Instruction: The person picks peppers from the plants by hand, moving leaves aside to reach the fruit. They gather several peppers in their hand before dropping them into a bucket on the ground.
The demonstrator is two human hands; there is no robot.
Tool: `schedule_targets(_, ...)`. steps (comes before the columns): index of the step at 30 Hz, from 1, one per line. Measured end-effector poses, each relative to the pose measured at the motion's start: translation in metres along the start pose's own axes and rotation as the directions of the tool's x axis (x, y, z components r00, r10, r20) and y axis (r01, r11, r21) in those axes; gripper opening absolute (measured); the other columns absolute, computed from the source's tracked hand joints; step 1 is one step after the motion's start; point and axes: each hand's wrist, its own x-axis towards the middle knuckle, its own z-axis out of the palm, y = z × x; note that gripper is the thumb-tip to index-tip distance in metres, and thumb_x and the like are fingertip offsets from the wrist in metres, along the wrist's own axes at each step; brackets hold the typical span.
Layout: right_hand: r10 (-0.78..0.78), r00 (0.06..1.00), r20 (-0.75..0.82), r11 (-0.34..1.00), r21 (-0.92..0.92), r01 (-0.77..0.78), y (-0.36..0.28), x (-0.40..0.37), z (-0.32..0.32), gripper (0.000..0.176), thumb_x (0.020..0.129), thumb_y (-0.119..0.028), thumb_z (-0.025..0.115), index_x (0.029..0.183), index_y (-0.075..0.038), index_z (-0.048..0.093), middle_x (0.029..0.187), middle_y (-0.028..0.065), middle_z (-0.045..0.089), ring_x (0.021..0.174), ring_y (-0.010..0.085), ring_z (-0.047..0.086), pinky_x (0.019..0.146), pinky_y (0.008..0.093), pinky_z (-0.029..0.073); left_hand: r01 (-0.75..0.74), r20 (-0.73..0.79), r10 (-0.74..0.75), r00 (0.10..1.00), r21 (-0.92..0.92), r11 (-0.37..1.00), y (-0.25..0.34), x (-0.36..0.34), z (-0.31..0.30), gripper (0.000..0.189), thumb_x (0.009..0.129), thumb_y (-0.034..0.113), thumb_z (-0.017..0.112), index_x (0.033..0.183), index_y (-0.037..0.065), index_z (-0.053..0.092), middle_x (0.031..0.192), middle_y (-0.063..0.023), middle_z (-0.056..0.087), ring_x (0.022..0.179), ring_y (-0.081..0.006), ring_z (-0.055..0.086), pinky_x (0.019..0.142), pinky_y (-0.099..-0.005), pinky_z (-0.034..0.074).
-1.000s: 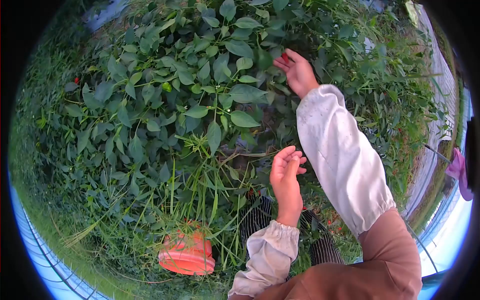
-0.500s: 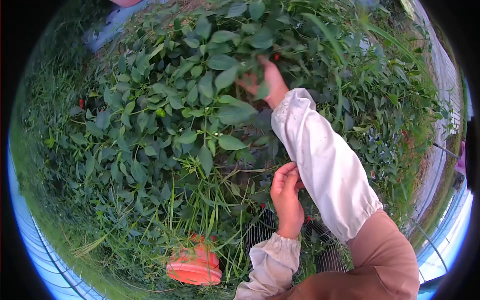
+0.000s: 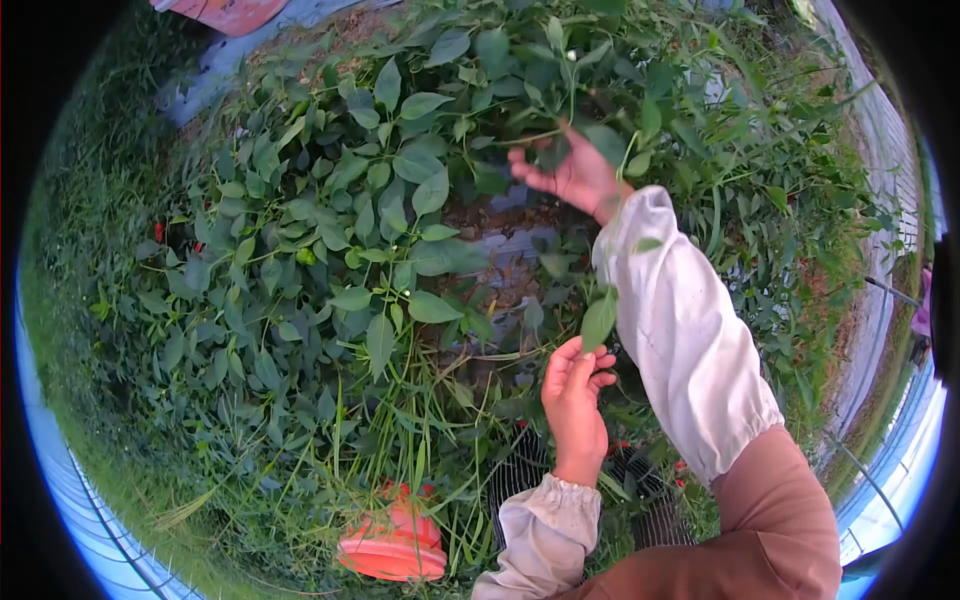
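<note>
Leafy green pepper plants [image 3: 300, 210] fill most of the view. My right hand [image 3: 572, 175] reaches in among the upper foliage, palm toward the plants, its fingers apart around leaves and a stem; it looks slightly blurred and nothing is gripped. Lower down, my left hand [image 3: 577, 405] is held palm up with thumb and fingers curled together, right below a hanging leaf [image 3: 599, 320]. What its fingertips pinch, if anything, is too small to make out.
An orange-red container [image 3: 395, 540] stands in the grass at the bottom, with red peppers by its top. Another reddish container [image 3: 235, 12] sits at the upper left. Ground sheeting [image 3: 510, 250] shows between plants. Several red peppers show among the leaves.
My right hand has moved rightward and pushed foliage aside, exposing more ground between the plants. A leafy branch now hangs over my right sleeve. My left hand has hardly moved.
</note>
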Motion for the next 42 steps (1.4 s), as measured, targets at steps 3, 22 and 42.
schedule_targets(3, 0.050, 0.975, -0.218, 0.892, -0.430, -0.142, 0.020, -0.037, 0.021, 0.027, 0.097, -0.024, 0.046, 0.112, -0.002, 0.054, 0.111, 0.0163, 0.063, 0.086, 0.0260, 0.067, 0.069, 0.0338, 0.057, -0.018, 0.013, 0.018, 1.000, -0.012, 1.000, 0.002, 0.000, 0.001, 0.020, 0.093, 0.008, 0.052, 0.112, 0.002, 0.056, 0.099, -0.0083, 0.063, 0.087, -0.0180, 0.062, 0.072, -0.0288, 0.051)
schedule_targets(22, 0.014, 0.650, 0.759, -0.557, -0.534, 0.636, 0.047, 0.031, 0.168, 0.044, 0.079, -0.035, 0.063, 0.112, -0.006, 0.063, 0.109, 0.0168, 0.064, 0.107, 0.0317, 0.059, 0.094, 0.0437, 0.045, -0.127, -0.096, 0.112, 0.989, -0.159, 0.979, 0.026, 0.005, -0.001, 0.018, 0.092, 0.006, 0.053, 0.109, 0.001, 0.056, 0.094, -0.0088, 0.063, 0.083, -0.0195, 0.062, 0.070, -0.0297, 0.051)
schedule_targets(42, 0.221, 0.571, 0.791, -0.535, -0.391, 0.749, 0.126, -0.081, 0.209, 0.040, 0.074, -0.019, 0.061, 0.107, 0.002, 0.059, 0.108, 0.0152, 0.060, 0.109, 0.0310, 0.057, 0.097, 0.0439, 0.045, -0.507, -0.170, 0.481, 0.860, -0.401, 0.763, 0.122, 0.007, -0.055, 0.048, 0.097, 0.022, 0.048, 0.143, 0.014, 0.038, 0.144, -0.0030, 0.040, 0.131, -0.0200, 0.039, 0.112, -0.0429, 0.029)
